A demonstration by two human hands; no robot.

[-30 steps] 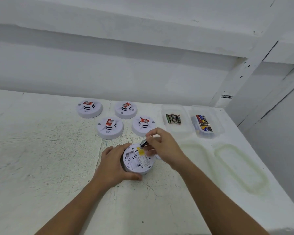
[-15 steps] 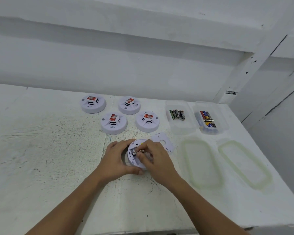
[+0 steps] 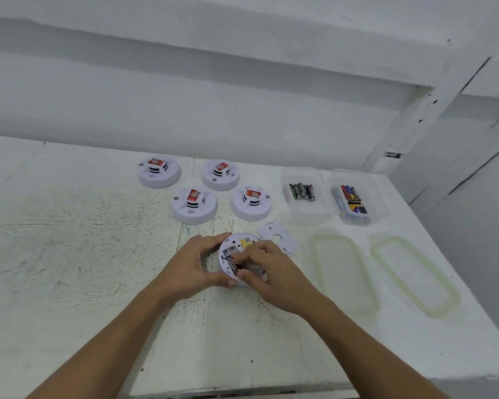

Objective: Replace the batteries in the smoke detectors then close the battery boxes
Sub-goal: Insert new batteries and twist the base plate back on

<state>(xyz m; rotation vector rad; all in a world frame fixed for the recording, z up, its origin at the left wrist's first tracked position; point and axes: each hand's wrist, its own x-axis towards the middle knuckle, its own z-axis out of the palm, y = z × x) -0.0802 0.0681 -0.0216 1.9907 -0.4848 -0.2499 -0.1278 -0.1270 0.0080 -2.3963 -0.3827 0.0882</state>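
A white smoke detector lies upside down on the table, its battery bay uncovered and a yellow label showing. My left hand grips its left rim. My right hand pinches a dark battery that lies in the bay. The detector's white cover plate rests on the table just to the right of it.
Several more smoke detectors stand face up behind. Two clear boxes hold batteries, the left box and the right box. Their two lids lie in front. The table's edge is near me.
My right hand came down from above the detector with the battery and now holds it in the bay. The camera view shifted downward a little.
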